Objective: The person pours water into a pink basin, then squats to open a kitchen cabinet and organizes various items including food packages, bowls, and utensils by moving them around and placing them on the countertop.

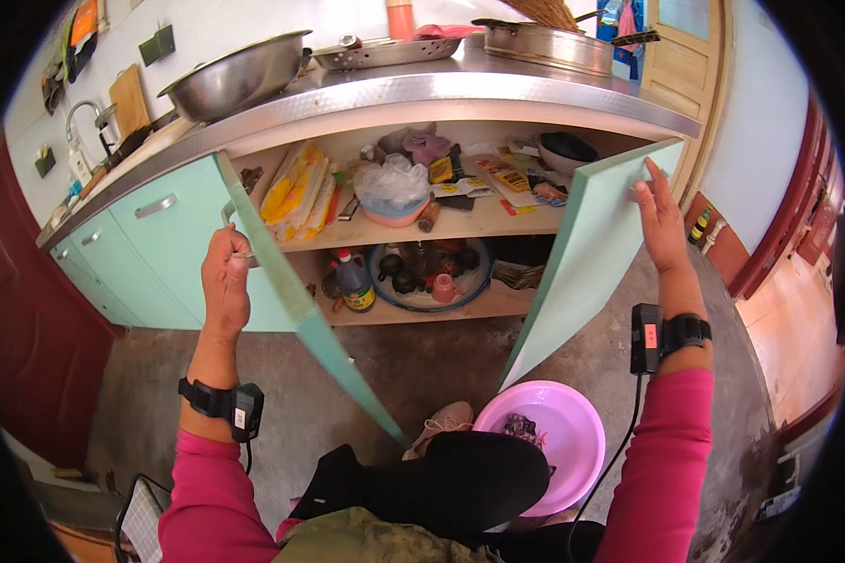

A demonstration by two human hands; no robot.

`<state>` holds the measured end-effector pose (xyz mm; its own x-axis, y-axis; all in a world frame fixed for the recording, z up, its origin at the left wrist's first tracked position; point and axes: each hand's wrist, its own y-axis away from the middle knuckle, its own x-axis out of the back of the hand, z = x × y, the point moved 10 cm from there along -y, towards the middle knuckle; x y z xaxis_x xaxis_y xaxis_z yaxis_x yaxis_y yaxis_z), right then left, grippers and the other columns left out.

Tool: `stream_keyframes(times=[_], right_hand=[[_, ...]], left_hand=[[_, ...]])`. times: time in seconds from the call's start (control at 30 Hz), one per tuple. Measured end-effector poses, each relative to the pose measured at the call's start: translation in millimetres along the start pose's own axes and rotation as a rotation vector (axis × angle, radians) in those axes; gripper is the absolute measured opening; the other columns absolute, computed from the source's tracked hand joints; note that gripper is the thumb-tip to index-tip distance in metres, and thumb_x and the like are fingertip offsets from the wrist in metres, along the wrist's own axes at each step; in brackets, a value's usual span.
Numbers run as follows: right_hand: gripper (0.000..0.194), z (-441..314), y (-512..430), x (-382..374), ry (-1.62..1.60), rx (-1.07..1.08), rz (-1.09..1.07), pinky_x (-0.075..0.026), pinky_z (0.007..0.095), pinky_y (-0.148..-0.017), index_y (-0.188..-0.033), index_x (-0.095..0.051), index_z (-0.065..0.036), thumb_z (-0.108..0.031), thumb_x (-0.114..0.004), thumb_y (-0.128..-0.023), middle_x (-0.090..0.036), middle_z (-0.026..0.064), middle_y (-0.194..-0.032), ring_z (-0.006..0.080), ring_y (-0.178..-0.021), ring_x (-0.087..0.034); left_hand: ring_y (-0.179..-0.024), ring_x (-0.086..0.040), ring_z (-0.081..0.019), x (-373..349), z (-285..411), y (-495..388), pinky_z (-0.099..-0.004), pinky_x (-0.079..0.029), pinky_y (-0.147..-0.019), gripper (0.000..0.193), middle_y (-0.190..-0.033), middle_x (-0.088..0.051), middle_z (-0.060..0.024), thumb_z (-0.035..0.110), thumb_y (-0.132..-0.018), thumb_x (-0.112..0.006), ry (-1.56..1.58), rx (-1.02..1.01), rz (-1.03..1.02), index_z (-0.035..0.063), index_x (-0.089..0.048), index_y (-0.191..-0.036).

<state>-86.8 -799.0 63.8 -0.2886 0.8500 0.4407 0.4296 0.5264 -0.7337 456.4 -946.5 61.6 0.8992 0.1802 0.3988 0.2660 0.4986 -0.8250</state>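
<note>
My left hand (227, 278) is closed around the metal handle (248, 259) of the left green cabinet door (282, 274), which stands ajar. My right hand (660, 218) lies with spread fingers against the outer face of the right green cabinet door (591, 246), near its upper corner; its handle is mostly hidden. Between the doors, the upper shelf (387, 229) holds yellow-and-white packets (299, 197), a plastic bag (392, 181) over a bowl, several sachets and a dark bowl (568, 149). Below are a sauce bottle (354, 281) and a blue-rimmed basin (431, 306) of small items.
A pink basin (581, 450) with dark cloth sits on the floor by my knee. On the steel counter (422, 88) stand a large metal bowl (239, 77), a perforated tray (394, 55) and a round steamer (549, 48). A wooden door (683, 77) is beyond its right end.
</note>
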Motion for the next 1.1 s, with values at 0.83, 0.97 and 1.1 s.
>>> stream_keyframes(times=[0.83, 0.97, 1.1], right_hand=[[0.042, 99, 20, 77, -0.865, -0.178, -0.033, -0.043, 0.0258, -0.086, -0.122, -0.051, -0.003, -0.035, -0.042, -0.097, -0.057, 0.0055, -0.109, 0.0134, -0.098, -0.053], [0.039, 105, 19, 87, -1.014, -0.183, -0.198, -0.046, 0.023, -0.078, -0.12, -0.053, -0.004, -0.034, -0.043, -0.097, -0.059, 0.0021, -0.099, 0.0119, -0.088, -0.055], [0.045, 111, 21, 94, -1.004, -0.28, -0.239, -0.044, 0.0259, -0.085, -0.124, -0.05, -0.003, -0.038, -0.042, -0.096, -0.058, 0.0054, -0.107, 0.0144, -0.095, -0.054]], left_hand=[[-0.094, -0.05, -0.0112, 67, -132, 42, -0.0273, -0.042, -0.084, 0.048, -0.107, -0.055, -0.0061, 0.042, -0.098, -0.033, 0.487, 0.43, -0.003, 0.001, -0.054, -0.112], [-0.101, -0.049, -0.0133, 79, -130, 40, -0.0292, -0.04, -0.089, 0.052, -0.114, -0.054, -0.0083, 0.045, -0.097, -0.032, 0.61, 0.454, 0.01, 0.0009, -0.052, -0.116], [-0.108, -0.048, -0.0155, 96, -88, 42, -0.0312, -0.038, -0.094, 0.057, -0.121, -0.052, -0.0106, 0.049, -0.096, -0.03, 0.785, 0.421, 0.054, 0.0009, -0.05, -0.119]])
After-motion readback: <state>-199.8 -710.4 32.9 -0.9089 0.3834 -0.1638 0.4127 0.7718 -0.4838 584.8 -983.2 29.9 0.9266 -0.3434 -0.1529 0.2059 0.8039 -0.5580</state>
